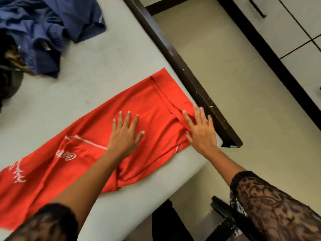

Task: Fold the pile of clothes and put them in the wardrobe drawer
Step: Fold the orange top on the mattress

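A red shirt (pixel 97 136) with white lettering lies flat on the grey bed (pixel 104 70), folded into a long strip that runs from lower left to upper right. My left hand (pixel 126 134) presses flat on the middle of the shirt, fingers spread. My right hand (pixel 199 127) rests flat on the shirt's right end by the bed's corner, fingers apart. Neither hand grips the cloth. A pile of blue clothes (pixel 46 30) sits unfolded at the bed's far left.
A dark wooden bed frame (pixel 184 72) edges the mattress on the right. Beyond it is a beige floor (pixel 234 87) and a white wardrobe (pixel 286 23) with a dark handle. Dark clothing lies at the left edge.
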Available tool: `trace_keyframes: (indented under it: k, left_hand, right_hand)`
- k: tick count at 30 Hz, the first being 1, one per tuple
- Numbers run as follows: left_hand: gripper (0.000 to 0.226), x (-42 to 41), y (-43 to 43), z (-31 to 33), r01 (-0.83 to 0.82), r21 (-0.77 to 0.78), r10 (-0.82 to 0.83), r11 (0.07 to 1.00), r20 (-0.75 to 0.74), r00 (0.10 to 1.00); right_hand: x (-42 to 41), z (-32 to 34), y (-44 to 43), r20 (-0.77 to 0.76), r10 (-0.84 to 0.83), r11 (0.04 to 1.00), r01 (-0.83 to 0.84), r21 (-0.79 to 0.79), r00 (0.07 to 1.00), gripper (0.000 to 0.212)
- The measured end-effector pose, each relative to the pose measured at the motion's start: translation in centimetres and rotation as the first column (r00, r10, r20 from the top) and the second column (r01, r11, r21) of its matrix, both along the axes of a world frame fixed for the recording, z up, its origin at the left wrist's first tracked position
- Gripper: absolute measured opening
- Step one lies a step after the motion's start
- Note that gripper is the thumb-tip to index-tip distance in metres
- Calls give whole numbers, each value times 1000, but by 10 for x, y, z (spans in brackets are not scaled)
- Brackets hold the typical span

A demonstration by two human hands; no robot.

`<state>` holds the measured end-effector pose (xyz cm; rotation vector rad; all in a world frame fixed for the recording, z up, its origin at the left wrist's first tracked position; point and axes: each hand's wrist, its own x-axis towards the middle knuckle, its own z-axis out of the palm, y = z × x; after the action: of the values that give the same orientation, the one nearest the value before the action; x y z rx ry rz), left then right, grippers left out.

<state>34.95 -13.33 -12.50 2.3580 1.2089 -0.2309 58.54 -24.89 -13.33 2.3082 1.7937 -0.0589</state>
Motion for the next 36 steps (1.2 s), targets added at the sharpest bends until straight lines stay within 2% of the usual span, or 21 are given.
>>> trace_keyframes:
  k: [4,7,10,12,14,16,18,20,24,27,31,34,36]
  left_hand:
    - [58,84,46,-12,102,-34,-105,994,-97,990]
    - [56,126,66,-23,158,-75,-171,985,-226,959]
    - [60,151,69,-23,186,-79,-199,979,-212,957]
    - [62,167,69,-15,215,-86,-222,973,-77,972]
    - [62,191,71,-3,243,-110,-234,964,87,968]
    - [61,213,75,8,262,-126,-241,957,162,957]
    - [58,224,76,11,279,-153,-257,948,149,955]
    - [57,223,75,10,255,-157,-237,954,126,963]
    - [56,176,57,5,153,-63,-146,986,96,985]
    - [60,99,42,-2,166,59,-171,984,85,982]
    - [70,-35,22,-1,183,173,-183,968,-12,983]
    - [71,-136,6,8,127,191,-108,973,-106,988]
    - [69,-199,-5,12,67,176,-36,982,-173,984]
  right_hand:
    - [24,-20,3,-6,368,930,-368,21,930,62]
    - [36,-27,8,8,399,917,-399,-3,917,54]
    - [50,-22,19,-81,263,960,-253,117,961,38]
    - [61,-10,24,-216,68,974,-18,227,974,31]
    - [77,4,23,-354,-152,940,245,235,923,39]
    - [89,16,14,-433,-353,881,451,144,829,47]
    - [92,21,3,-422,-430,845,521,123,798,44]
    - [83,25,-4,-418,-386,855,490,173,822,39]
    - [35,15,-10,-401,-204,913,322,253,893,38]
    - [-27,10,-8,-417,-18,943,154,295,909,41]
    - [-128,14,2,-493,248,947,-102,303,834,58]
    - [-202,19,7,-564,364,928,-237,288,741,73]
    - [-248,19,6,-604,384,923,-292,249,698,83]
